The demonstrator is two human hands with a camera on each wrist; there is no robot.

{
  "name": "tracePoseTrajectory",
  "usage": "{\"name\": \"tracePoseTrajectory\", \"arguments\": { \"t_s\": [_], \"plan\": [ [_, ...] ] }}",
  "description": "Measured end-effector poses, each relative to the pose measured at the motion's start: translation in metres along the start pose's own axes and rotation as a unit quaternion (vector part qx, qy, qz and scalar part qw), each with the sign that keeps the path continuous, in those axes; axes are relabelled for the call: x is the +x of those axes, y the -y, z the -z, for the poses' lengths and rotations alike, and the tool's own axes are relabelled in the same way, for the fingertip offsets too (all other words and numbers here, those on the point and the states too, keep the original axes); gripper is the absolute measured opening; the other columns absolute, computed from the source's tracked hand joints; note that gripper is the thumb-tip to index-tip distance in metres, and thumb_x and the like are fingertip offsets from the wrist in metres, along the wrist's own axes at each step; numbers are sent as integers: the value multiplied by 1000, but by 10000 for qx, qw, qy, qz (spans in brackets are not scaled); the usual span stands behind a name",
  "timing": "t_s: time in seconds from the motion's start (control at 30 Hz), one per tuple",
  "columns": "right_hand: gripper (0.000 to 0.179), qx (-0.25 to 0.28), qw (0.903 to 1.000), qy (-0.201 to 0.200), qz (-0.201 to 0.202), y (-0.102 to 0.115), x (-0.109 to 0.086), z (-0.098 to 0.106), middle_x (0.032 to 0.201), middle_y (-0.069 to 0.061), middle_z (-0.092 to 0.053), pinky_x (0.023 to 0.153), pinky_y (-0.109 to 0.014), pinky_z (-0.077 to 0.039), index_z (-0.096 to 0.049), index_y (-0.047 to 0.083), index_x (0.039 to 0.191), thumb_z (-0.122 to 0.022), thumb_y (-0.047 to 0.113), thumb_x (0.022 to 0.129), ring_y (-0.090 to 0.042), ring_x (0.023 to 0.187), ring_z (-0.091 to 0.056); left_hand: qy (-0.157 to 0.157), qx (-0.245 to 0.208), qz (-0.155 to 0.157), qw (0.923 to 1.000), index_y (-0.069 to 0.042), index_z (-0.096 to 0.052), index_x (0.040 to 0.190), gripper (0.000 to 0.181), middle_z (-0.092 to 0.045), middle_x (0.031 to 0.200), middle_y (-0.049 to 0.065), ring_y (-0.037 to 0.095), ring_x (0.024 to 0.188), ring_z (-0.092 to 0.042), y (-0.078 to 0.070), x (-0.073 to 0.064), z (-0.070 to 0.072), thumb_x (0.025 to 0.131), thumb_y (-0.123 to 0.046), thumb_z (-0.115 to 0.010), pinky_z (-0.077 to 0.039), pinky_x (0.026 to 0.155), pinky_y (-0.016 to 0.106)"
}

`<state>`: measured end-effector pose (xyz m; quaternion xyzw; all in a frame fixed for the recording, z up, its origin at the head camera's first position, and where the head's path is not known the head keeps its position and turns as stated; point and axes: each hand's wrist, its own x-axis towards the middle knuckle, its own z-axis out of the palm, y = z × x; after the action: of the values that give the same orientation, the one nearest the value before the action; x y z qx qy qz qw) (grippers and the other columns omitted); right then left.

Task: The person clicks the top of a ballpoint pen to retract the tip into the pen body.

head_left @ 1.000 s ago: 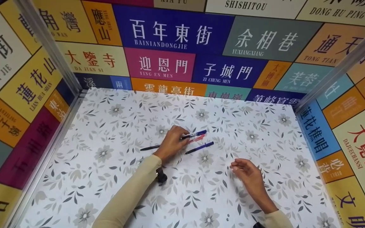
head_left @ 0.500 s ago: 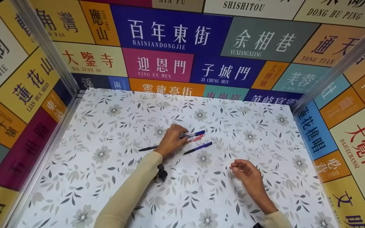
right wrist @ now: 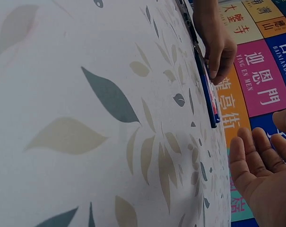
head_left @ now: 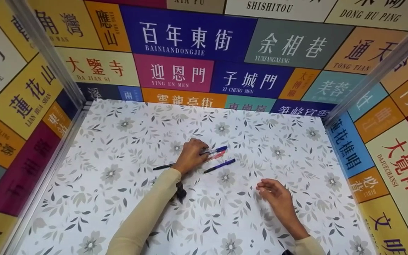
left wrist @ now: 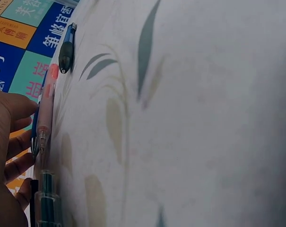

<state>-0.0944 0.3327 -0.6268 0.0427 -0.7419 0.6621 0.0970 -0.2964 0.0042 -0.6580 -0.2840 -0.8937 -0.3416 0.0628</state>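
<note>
On the floral tabletop, my left hand [head_left: 191, 155] bends over a small group of pens. Its thumb and fingers pinch a blue pen [head_left: 221, 149] near its end; the pinched part is partly hidden by the fingers. Right alongside lies a pink pen [head_left: 218, 154], which shows at full length in the left wrist view [left wrist: 46, 111]. A blue pen with a black tip [head_left: 220, 165] lies apart, nearer me. From under the left wrist a black pen [head_left: 163, 166] sticks out to the left. My right hand [head_left: 276, 194] hovers at the right, fingers loosely bent, holding nothing.
A white tabletop [head_left: 271, 134] with grey flowers and leaves spreads under both hands. Colourful panels with printed characters [head_left: 175, 72] stand at the back and both sides. Metal posts [head_left: 58, 56] mark the corners.
The head view has shifted slightly, so the scene slides a little left. Both hands keep nearly the same pose, and the pens stay where they were.
</note>
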Motion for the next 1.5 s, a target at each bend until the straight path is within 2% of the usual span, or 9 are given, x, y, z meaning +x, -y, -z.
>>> {"name": "tracePoseTrajectory", "arguments": {
  "t_s": [0.2,0.53,0.77,0.93,1.13,1.5],
  "plan": [
    [34,-28,10000,34,52,-1,-1,1,115,-40,-69,89,-26,-62,-61,-23,129,-72,-14,98,-19,105,-78,51,153,-68,9998,-7,-81,119,24,-75,118,10,33,118,-61,1,0,0,99,-20,-80,-46,97,56],
    [33,-37,10000,-12,51,-1,-1,2,114,-40,-69,89,-26,-62,-62,-23,128,-72,-15,98,-17,104,-78,10,416,-413,9983,-8,-81,117,21,-74,119,8,33,119,-59,2,1,-2,99,-20,-80,-46,95,57],
    [33,38,9998,7,178,-2,-1,2,113,-44,-67,88,-26,-62,-61,-25,127,-71,-17,97,-18,102,-78,109,606,-458,9970,-9,-81,117,22,-72,122,7,31,120,-58,3,1,-4,100,-23,-79,-46,96,54],
    [32,77,9998,7,170,-2,-2,2,113,-43,-67,88,-25,-62,-61,-25,127,-71,-16,98,-18,103,-78,121,808,-488,9955,-11,-81,111,15,-72,113,5,29,112,-60,2,2,-4,101,-22,-78,-46,94,53],
    [32,-59,10000,-29,23,0,-2,3,115,-40,-69,87,-26,-63,-62,-23,128,-72,-14,99,-17,104,-78,41,665,-424,9969,-9,-83,104,12,-73,99,6,29,98,-63,1,1,-3,99,-18,-77,-46,88,51],
    [33,118,9999,-9,80,-1,-1,5,114,-42,-67,86,-26,-63,-60,-25,128,-71,-16,98,-18,103,-77,-42,243,-186,9995,-9,-86,104,12,-77,98,7,30,98,-67,2,-2,3,97,-16,-80,-49,88,52]
  ]
}}
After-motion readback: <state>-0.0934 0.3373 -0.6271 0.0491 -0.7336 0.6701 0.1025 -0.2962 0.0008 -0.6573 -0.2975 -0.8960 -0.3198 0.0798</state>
